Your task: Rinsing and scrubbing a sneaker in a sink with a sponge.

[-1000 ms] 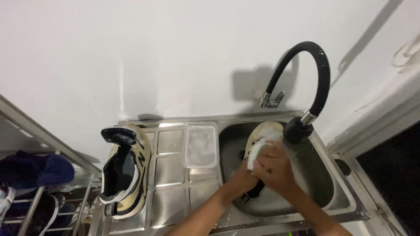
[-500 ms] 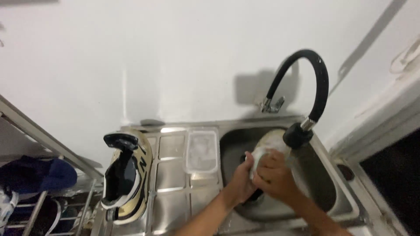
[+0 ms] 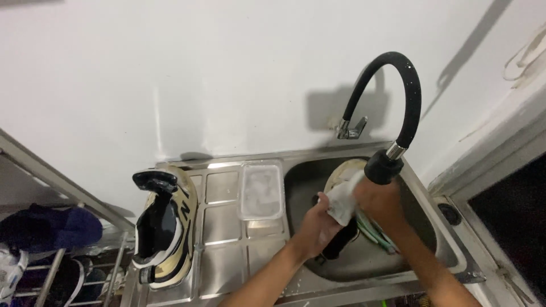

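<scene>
now the left hand [image 3: 318, 227] has slid the white cloth [image 3: 344, 202] higher up the shoe [image 3: 352, 204] in the sink [image 3: 421, 250], grip closed on it; right hand [image 3: 378, 199] steadies the shoe under the black faucet [image 3: 384, 165], grip hidden

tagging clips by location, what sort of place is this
Likely a home wash area: a steel sink with a black hose tap, a shoe on the drainboard, and a shoe rack.

A cream shoe [image 3: 348, 170] is held on its side, just past the fingertips. A white cloth [image 3: 344, 202] is pinched between the fingers.
</scene>
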